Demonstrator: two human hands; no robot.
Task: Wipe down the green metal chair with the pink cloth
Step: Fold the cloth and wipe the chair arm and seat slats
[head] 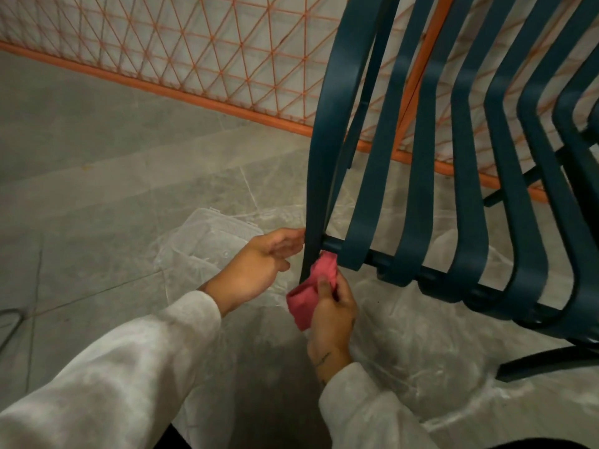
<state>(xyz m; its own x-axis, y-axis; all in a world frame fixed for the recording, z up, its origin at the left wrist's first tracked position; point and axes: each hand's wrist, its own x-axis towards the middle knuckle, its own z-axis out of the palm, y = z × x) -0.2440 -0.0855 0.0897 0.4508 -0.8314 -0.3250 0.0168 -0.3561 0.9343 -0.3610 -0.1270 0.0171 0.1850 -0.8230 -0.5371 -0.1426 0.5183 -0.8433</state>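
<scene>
Clenched in the right hand (332,311), the bunched pink cloth (312,288) presses against the front crossbar (382,259) of the green metal chair (421,176), at 5 o'clock from the left hand (259,267). That hand is loosely curled, fingertips steadying the outermost slat (316,196). The step appears to be wiping the slat ends at the front edge; next likely calls for sliding the cloth toward 3 o'clock.

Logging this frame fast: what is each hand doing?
Left hand: open, fingers at the chair edge.
Right hand: closed on the pink cloth.
</scene>
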